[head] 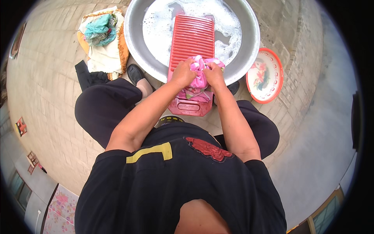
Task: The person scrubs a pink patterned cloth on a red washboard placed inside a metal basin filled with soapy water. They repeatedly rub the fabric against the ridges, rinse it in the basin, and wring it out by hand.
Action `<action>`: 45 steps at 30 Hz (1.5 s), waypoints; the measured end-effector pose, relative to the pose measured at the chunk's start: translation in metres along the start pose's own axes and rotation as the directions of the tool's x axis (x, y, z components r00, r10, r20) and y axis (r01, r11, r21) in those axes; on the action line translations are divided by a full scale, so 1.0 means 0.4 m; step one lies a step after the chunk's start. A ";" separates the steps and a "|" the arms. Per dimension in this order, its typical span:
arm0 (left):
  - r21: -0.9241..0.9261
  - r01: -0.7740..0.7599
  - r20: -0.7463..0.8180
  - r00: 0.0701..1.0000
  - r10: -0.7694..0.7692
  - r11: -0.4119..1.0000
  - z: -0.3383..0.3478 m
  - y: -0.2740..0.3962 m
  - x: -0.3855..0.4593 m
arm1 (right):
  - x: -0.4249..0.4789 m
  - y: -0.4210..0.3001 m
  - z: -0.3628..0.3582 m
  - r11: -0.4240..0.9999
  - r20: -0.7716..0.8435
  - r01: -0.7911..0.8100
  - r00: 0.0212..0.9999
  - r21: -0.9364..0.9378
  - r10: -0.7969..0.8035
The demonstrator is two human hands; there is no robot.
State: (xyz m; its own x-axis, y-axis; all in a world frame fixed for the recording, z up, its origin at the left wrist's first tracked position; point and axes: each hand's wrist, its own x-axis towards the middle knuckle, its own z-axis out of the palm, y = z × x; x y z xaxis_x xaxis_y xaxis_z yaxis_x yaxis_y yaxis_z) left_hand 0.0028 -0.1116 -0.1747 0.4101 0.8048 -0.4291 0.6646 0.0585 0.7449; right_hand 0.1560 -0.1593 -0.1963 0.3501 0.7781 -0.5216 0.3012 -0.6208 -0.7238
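Both my hands grip a bunched pink patterned cloth on the lower part of a red plastic washboard. My left hand holds the cloth's left side, and my right hand its right side. Part of the cloth hangs towards me, just above the board's slotted handle end. The ridged board leans over the near rim of a large metal basin, its far end among the suds. White foam covers most of the water, with darker gaps. Folds and fingers hide some of the cloth.
Left of the basin lies a cream and orange cloth with a teal bundle on it. A black garment is beside my left shoe. To the right, an enamel basin with a red rim rests on the paving.
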 end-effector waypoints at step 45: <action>0.407 -0.064 -0.207 0.965 0.160 0.911 -0.041 -0.065 0.418 | 0.441 -0.146 0.001 0.865 0.033 0.367 0.925 -0.342 -0.379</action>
State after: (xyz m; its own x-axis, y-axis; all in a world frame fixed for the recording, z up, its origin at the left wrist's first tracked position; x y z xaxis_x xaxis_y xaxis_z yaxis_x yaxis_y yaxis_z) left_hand 0.0440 0.0312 -0.2576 0.3729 0.9083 -0.1896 0.8338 -0.2384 0.4979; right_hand 0.1998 0.0143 -0.2465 0.1803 0.9581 -0.2227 0.6922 -0.2845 -0.6632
